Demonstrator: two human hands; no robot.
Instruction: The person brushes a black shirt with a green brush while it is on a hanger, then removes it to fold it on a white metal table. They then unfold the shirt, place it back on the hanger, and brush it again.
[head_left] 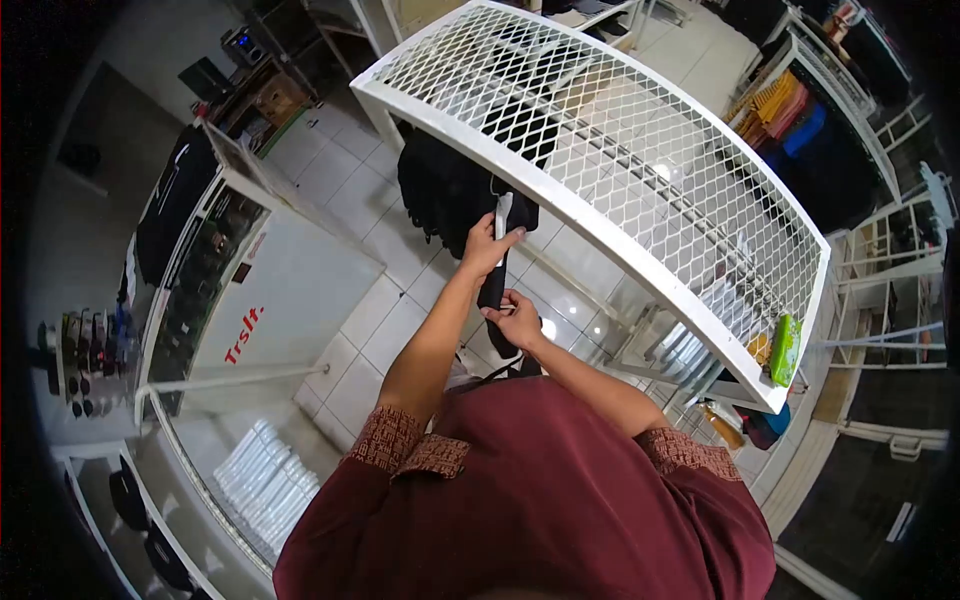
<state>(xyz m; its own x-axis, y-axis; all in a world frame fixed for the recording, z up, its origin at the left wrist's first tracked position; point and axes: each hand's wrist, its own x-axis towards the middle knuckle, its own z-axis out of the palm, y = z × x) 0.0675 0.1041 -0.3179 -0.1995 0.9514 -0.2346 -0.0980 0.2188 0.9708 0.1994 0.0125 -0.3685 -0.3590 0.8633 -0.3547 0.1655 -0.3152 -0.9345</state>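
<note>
Under the front edge of a white rack with a mesh top (pixel 570 180), black garments (pixel 440 185) hang in a bunch. My left hand (pixel 485 246) is closed around a white clothes hanger (pixel 502 215), whose thin hook points up toward the rack's edge. Black cloth (pixel 492 288), apparently a garment, runs down from the hanger between my hands. Just below and to the right, my right hand (pixel 516 321) pinches this cloth with its fingers. The garment's lower part is partly hidden by my hand and body.
A bright green packet (pixel 786 350) lies on the rack's right corner. To the left stands a white display case (pixel 290 285) with red lettering, near a metal rail (pixel 235 383). Folded colourful clothes (pixel 780 110) fill a right-hand shelf. White floor tiles (pixel 345 190) show between the furniture.
</note>
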